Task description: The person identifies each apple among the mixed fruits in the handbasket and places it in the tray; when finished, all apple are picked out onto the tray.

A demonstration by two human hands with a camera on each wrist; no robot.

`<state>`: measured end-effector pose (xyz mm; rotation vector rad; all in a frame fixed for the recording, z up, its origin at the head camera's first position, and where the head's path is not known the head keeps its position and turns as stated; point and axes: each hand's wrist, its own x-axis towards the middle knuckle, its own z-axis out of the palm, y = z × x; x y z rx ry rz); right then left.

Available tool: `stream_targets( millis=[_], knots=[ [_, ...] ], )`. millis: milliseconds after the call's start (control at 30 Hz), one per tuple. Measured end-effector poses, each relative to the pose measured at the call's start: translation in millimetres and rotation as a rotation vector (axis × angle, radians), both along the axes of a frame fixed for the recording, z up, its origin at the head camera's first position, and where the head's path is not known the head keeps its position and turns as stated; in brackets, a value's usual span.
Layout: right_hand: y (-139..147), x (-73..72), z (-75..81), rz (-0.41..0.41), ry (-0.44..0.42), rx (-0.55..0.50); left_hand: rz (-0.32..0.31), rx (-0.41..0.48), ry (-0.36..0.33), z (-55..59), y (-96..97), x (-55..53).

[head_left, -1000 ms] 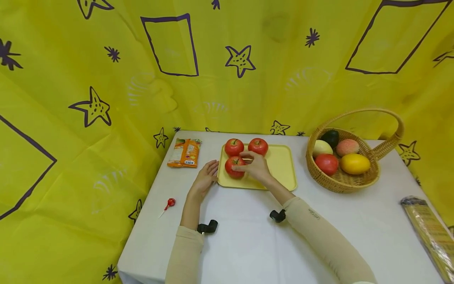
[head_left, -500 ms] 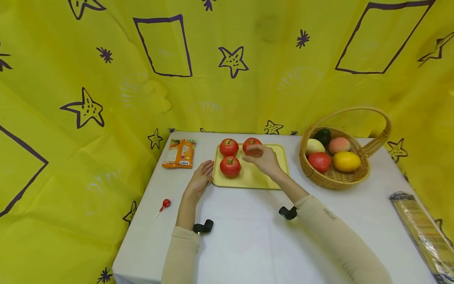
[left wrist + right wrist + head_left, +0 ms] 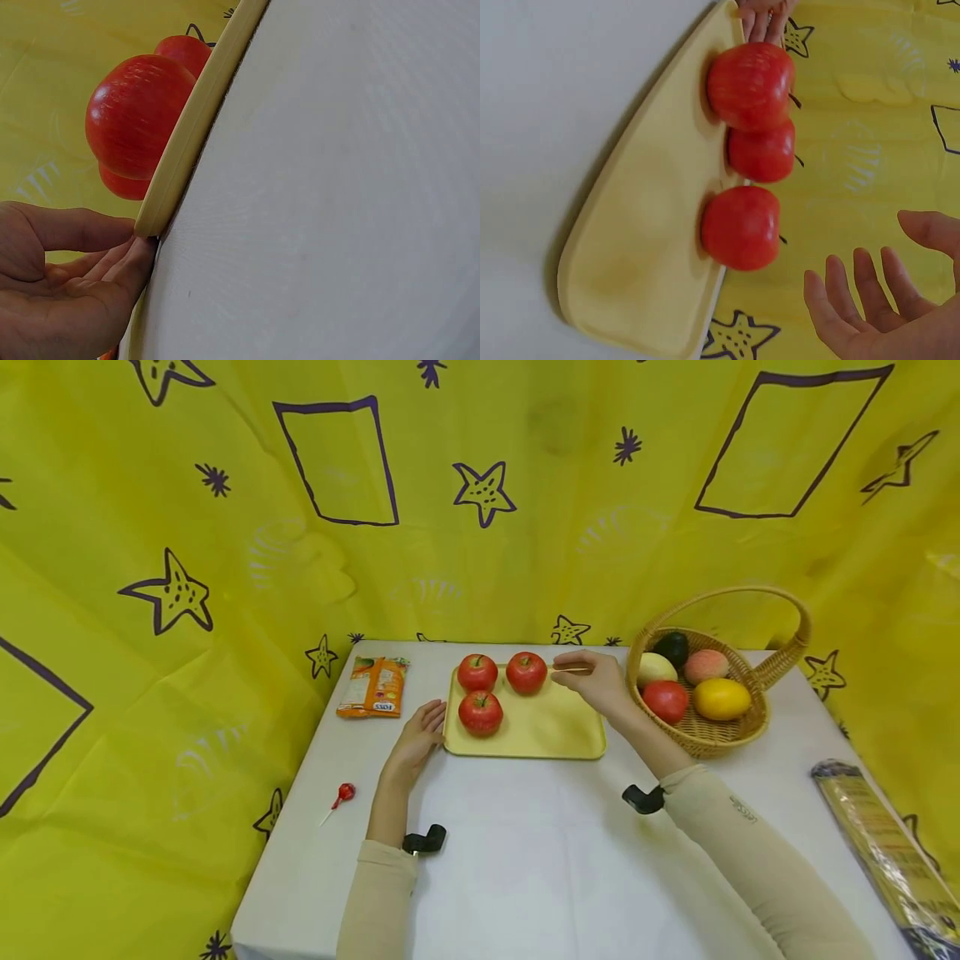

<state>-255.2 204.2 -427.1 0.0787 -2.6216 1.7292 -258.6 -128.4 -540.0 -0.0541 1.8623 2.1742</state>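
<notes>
Three red apples stand in the yellow tray (image 3: pixel 555 727): a front apple (image 3: pixel 481 713), a back-left apple (image 3: pixel 477 672) and a back-right apple (image 3: pixel 527 672). At the tray's left edge is my left hand (image 3: pixel 416 739); in the left wrist view its thumb lies on the rim at the corner, with the other fingers close against the outer side. My right hand (image 3: pixel 596 683) hovers over the tray's back right part, holding nothing. Seen from the right wrist, its fingers are spread and loosely bent, apart from the nearest apple (image 3: pixel 741 228).
To the right stands a wicker basket (image 3: pixel 697 747) with several fruits, including a yellow one (image 3: pixel 722 699). An orange snack packet (image 3: pixel 373 687) and a red lollipop (image 3: pixel 345 792) lie left. A long plastic-wrapped package (image 3: pixel 885 852) lies along the right edge; a yellow curtain (image 3: pixel 480 577) hangs behind.
My right hand has let go of the front apple and moved right, past the back-right apple. The left hand stays at the tray's edge. The head view has shifted slightly.
</notes>
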Motion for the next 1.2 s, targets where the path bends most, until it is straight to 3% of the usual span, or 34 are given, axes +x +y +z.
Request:
stream_targets(
  millis=[300,500,667,767,900,1200],
  knots=[
    [38.1,7.7,19.6,-0.087,-0.088,-0.087,-0.005,-0.006,0.008,0.3,-2.1,-0.7],
    [72.1,9.2,34.4,-0.074,-0.137,-0.032,-0.007,0.009,0.0,-1.7,-2.7,-0.8],
    [100.8,6.0,39.3,-0.073,-0.172,-0.064,-0.006,0.01,-0.007,-0.8,-2.4,-0.9],
    [114.5,7.3,41.7,-0.082,-0.185,-0.005,-0.005,0.013,-0.007,-0.1,-1.7,-0.6],
    [131.3,6.5,44.4,-0.06,-0.208,0.074,-0.01,0.016,0.0,1.1,-0.2,0.8],
    [169.7,-7.7,50.1,0.07,-0.361,0.117,-0.006,0.012,0.001,1.3,0.0,1.7]
  ],
)
